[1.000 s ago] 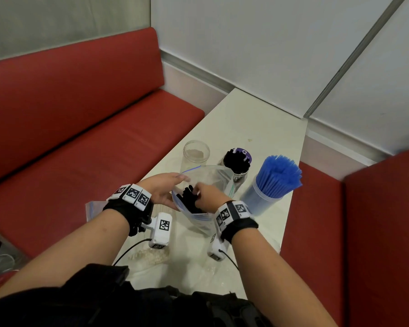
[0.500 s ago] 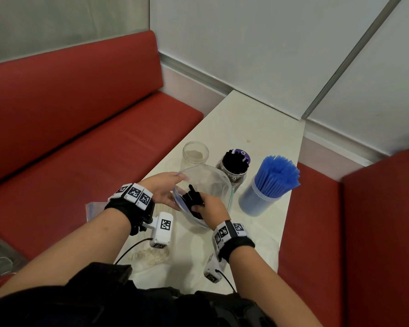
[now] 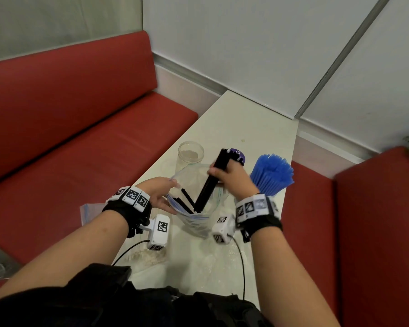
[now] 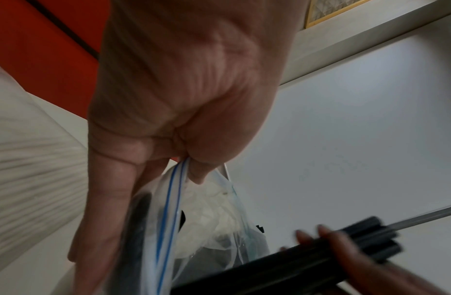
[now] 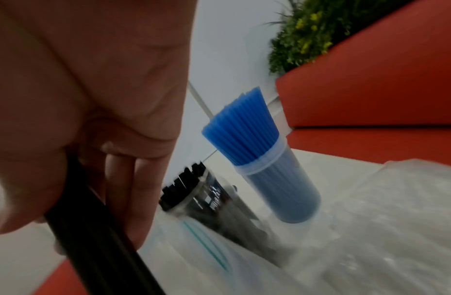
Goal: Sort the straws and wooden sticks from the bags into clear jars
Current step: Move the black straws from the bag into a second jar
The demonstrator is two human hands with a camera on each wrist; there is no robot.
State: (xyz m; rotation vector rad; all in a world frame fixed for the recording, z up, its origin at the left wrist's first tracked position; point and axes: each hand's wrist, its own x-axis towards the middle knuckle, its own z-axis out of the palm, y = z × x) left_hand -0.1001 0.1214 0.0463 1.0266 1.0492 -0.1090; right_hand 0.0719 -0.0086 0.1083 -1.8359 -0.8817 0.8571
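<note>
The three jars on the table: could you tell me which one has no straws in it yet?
The clear jar farthest left, beside the red bench, is empty. The middle jar holds black straws; the right jar holds blue ones.

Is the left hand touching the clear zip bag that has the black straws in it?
Touching. The left wrist view shows the left hand pinching the clear zip bag at its blue-striped rim between thumb and fingers.
</note>
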